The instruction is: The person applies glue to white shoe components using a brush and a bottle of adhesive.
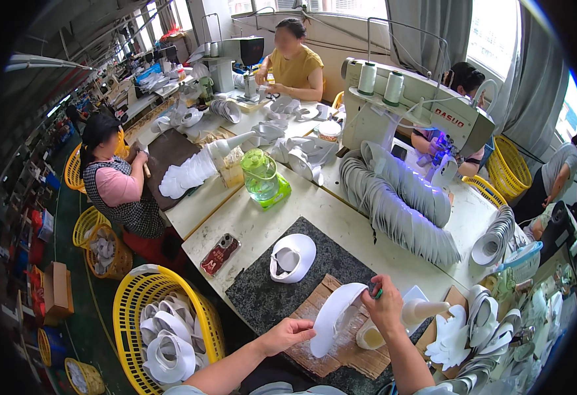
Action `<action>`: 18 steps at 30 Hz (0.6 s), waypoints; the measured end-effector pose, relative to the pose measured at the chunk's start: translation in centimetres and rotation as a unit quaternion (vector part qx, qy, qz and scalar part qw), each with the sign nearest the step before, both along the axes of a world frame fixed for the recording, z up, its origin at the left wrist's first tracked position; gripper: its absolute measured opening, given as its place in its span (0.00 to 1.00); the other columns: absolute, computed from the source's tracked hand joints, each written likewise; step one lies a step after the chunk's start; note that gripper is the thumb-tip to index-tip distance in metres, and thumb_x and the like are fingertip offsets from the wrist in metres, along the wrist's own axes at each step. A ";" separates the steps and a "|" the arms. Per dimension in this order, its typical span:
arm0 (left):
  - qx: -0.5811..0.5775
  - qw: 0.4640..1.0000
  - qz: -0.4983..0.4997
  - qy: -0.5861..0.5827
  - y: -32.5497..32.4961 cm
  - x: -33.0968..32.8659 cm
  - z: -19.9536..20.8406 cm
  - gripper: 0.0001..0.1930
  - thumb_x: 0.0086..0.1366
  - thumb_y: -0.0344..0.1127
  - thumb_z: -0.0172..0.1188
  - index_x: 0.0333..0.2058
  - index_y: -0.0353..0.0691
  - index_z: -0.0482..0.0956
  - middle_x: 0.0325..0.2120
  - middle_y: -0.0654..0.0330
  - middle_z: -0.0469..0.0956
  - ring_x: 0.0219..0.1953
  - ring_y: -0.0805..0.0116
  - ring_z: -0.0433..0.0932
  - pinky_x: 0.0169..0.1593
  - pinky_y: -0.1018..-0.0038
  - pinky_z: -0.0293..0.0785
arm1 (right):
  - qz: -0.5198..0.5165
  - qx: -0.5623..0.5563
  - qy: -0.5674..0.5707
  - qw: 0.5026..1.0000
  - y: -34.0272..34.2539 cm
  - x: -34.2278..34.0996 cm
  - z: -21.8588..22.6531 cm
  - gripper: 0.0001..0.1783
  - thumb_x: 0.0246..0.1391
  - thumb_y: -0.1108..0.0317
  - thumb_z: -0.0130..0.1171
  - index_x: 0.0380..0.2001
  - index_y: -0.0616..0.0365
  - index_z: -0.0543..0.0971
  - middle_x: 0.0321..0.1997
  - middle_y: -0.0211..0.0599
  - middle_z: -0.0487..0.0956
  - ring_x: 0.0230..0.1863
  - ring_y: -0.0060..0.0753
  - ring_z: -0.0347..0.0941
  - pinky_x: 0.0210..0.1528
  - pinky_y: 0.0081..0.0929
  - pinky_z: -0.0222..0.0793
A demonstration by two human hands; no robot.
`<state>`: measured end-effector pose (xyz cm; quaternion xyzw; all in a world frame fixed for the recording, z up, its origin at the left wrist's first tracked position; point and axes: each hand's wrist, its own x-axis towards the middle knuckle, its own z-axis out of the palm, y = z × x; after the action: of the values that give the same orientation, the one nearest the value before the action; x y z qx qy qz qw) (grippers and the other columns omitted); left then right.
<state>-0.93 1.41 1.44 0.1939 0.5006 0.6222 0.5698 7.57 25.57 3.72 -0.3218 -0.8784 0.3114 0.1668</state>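
Note:
A white curved shoe upper piece (336, 317) is held over a piece of cardboard (361, 359). My left hand (289, 336) pinches its lower left edge between thumb and fingers. My right hand (383, 304) grips its upper right end, and a small green thing, too hidden to name, shows at those fingers. Beside my right hand stands a small pot of pale glue-like liquid (371, 337), and a white nozzle bottle (426, 309) lies just past it. A second white upper (292, 257), formed into a ring, rests on the dark stone slab (255, 289).
A yellow basket (122, 309) of white uppers stands at my left. Near the slab are a phone (220, 254) and a green-tinted jug (259, 172). Stacked white pieces (393, 204) lie before a sewing machine (426, 99); more pieces (449, 339) crowd the right. Co-workers sit around the tables.

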 end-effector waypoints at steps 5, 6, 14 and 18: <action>-0.005 0.999 0.041 0.025 -1.2 -0.1 1.2 0.16 0.68 0.34 0.52 0.50 0.29 0.73 0.42 0.64 0.77 0.43 0.80 0.71 0.50 0.81 0.67 | 0.001 -0.034 -0.012 0.999 -1.0 1.1 -0.4 0.18 0.42 0.63 0.66 0.36 0.56 0.73 0.23 0.32 0.74 0.26 0.36 0.73 0.30 0.33 0.67; -0.006 0.998 0.035 0.058 -1.5 -0.3 1.4 0.16 0.68 0.34 0.52 0.49 0.30 0.74 0.40 0.65 0.77 0.42 0.81 0.71 0.48 0.82 0.67 | 0.024 -0.055 -0.005 0.998 -1.4 1.2 -0.4 0.19 0.42 0.63 0.66 0.37 0.56 0.72 0.23 0.33 0.74 0.27 0.37 0.72 0.31 0.32 0.67; -0.070 0.959 0.115 0.249 -2.6 -4.7 3.8 0.08 0.64 0.31 0.57 0.40 0.34 0.77 0.32 0.69 0.77 0.36 0.82 0.72 0.42 0.82 0.70 | 0.116 -0.110 0.167 0.973 0.1 7.5 -0.9 0.19 0.47 0.76 0.60 0.44 0.58 0.71 0.39 0.34 0.74 0.41 0.28 0.70 0.44 0.24 0.67; -0.106 0.975 0.112 0.162 -3.8 -5.7 5.1 0.12 0.67 0.35 0.53 0.44 0.35 0.77 0.32 0.68 0.78 0.32 0.85 0.74 0.36 0.87 0.70 | -0.117 -0.238 0.171 0.949 0.3 12.4 2.0 0.08 0.56 0.67 0.59 0.36 0.60 0.78 0.25 0.26 0.76 0.23 0.13 0.69 0.25 0.13 0.65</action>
<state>-6.62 -2.36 6.55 0.1736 0.6678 0.5856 0.4254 19.97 25.87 5.73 -0.3947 -0.6936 0.5396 0.2682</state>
